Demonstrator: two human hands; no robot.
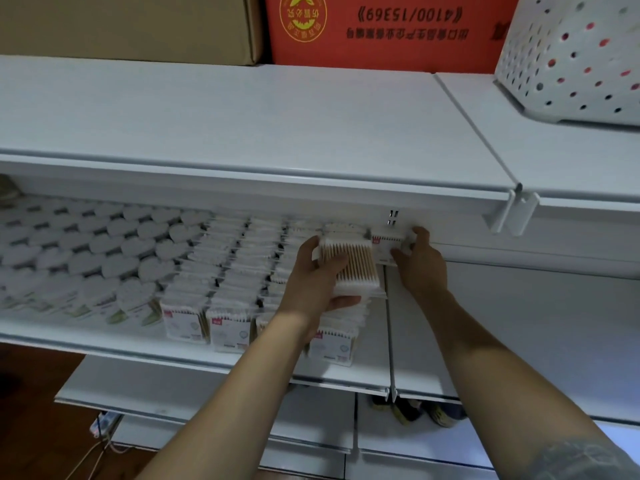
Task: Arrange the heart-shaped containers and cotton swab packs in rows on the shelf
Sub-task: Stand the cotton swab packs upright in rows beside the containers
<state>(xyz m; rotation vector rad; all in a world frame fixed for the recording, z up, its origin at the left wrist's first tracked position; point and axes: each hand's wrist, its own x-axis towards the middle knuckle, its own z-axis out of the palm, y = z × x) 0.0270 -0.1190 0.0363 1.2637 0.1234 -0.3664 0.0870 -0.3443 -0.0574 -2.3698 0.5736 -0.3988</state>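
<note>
The fingers (341, 262) of the left hand (313, 275) wrap a pack of cotton swabs (349, 268), thumb across its top and the others curled beneath, holding it just above the rightmost row of packs. The right hand (417, 258) reaches deeper, its fingers pinched on a second pack (387, 244) that stands at the very back of the shelf (194, 344), against the rear wall. Around the hands, the swab packs (225, 327) stand in about four rows running front to back, with a fifth seemingly begun at the back right; the rows hold too many packs, too blurred, to count one by one. To the left, the heart-shaped containers (133, 292) fill roughly six or seven rows, several dozen in all, already set in order. The risk from here, as I judge it, is the lifted pack: lowered crooked, it could knock the upright packs beneath and topple a row like dominoes. The back pack is held only by the fingertips and could slip or fall flat. The left forearm, crossing low over the front packs, might also brush them off the shelf edge.
</note>
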